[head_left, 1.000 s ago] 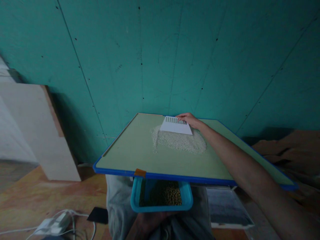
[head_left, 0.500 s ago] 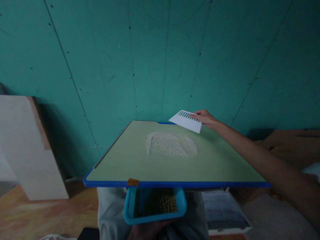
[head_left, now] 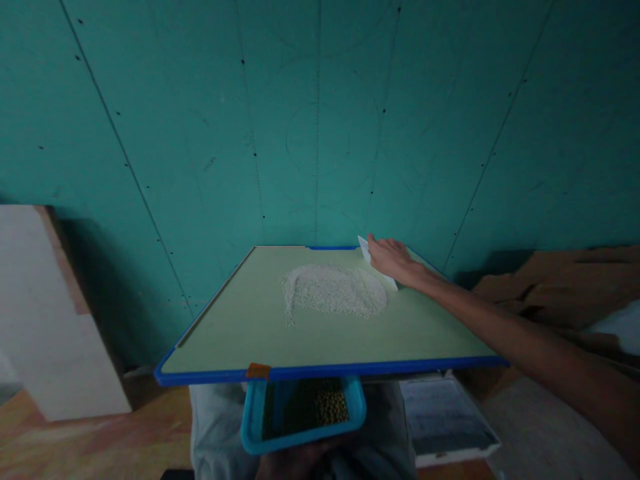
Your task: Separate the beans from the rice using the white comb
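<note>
Board (head_left: 240,327) fills my view, white grain heap (head_left: 334,290) at its centre. My right hand (head_left: 395,261) has dropped behind the heap, fingers flat, pressing the white scraper (head_left: 364,248) down. Left hand (head_left: 300,460) supports the bean tray (head_left: 303,413); fingers hidden.

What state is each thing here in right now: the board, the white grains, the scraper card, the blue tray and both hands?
Green board: lying flat, blue-edged.
White grains: heaped in one pile mid-board.
White scraper card: mostly hidden under the right hand, at the pile's far right.
Right hand: closed on the card.
Blue tray: under the board's near edge, partly filled with yellowish beans.
Left hand: beneath the tray, grip unclear.
</note>
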### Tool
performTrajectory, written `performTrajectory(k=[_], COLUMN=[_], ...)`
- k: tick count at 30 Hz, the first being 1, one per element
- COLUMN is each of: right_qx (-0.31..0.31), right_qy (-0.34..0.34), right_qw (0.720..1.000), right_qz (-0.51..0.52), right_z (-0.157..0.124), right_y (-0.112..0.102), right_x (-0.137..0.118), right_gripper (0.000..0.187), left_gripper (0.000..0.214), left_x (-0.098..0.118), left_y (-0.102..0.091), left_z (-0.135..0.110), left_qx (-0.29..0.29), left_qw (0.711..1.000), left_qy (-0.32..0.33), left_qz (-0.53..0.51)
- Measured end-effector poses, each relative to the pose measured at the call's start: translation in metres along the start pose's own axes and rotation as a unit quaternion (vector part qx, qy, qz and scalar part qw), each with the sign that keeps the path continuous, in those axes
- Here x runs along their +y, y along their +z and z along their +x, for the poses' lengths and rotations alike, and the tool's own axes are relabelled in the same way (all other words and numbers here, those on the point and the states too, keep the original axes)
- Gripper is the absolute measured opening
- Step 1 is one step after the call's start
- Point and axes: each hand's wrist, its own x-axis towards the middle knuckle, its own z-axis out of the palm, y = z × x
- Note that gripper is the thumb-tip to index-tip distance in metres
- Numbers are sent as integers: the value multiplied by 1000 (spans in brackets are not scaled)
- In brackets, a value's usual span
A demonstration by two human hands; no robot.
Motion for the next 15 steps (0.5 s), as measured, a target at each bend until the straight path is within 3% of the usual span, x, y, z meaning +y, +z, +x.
performTrajectory(k=[4, 9, 15], right_qx=[-1, -6, -1], right_qy=[-45, -91, -96], right_qw=[999, 996, 995], right_qz=[-9, -5, -11], right_z=[3, 4, 16], right_y=[-6, -17, -28], right_x=[-42, -83, -95], right_gripper=[49, 46, 41], left_gripper=[83, 74, 64], left_x=[6, 3, 3], left_y=[13, 1, -13], left_z=[-6, -5, 1], left_qx=[-1, -51, -170], left_qw=[998, 999, 985], left_qy=[-22, 7, 3], left_qz=[-51, -16, -40])
